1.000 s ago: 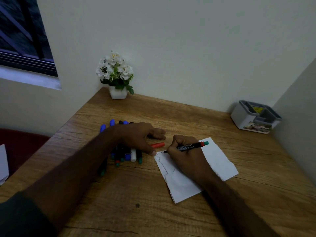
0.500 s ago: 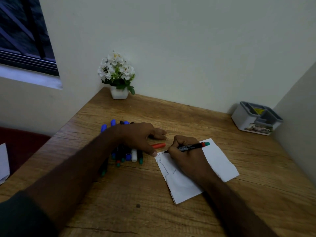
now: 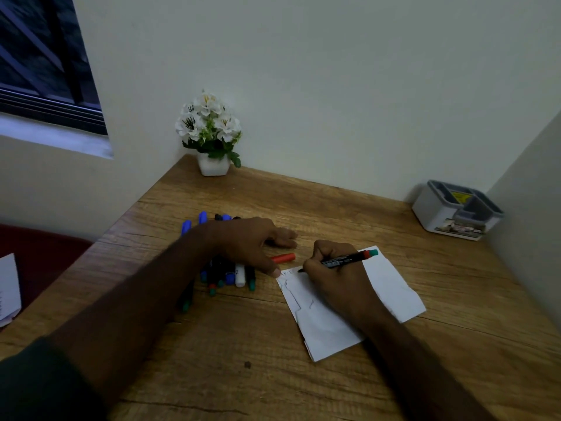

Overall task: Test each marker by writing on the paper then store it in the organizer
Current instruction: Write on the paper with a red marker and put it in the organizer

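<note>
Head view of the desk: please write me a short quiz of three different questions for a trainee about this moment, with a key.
1. True or false: the right hand holds a black marker with its tip on the paper.
2. Where does the organizer stand? A) beside the flower pot B) at the far right corner of the desk C) on the paper
3. Fill in: the loose red cap lies between the paper and the ____ hand, which rests over the pile of markers.

Key: 1 true; 2 B; 3 left.
</note>
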Demonstrator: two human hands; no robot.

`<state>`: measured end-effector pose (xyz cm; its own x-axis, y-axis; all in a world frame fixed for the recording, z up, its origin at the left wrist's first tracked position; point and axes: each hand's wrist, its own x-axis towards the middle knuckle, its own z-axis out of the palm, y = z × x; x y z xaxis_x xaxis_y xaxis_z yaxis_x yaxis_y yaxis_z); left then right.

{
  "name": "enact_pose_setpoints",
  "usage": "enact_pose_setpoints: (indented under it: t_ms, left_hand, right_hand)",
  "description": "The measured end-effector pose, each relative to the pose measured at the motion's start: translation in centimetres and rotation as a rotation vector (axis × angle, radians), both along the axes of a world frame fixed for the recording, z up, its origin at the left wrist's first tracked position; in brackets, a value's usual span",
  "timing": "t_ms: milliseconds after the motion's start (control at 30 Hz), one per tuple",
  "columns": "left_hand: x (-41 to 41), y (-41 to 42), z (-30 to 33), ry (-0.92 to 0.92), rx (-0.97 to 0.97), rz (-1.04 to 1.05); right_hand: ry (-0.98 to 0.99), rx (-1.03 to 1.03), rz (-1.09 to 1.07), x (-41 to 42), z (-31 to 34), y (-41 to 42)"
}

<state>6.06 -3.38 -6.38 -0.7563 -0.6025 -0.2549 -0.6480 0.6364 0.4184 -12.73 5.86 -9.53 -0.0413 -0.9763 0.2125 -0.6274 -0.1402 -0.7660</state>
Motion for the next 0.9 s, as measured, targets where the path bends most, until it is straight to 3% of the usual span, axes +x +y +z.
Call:
enact_pose_setpoints:
  t_ms: [900]
  left_hand:
    - [0.0,-0.4,-0.4,0.023,0.026,-0.004]
  right_hand:
    - [-0.064,0.013,0.003,-1.1,0.0,-0.4]
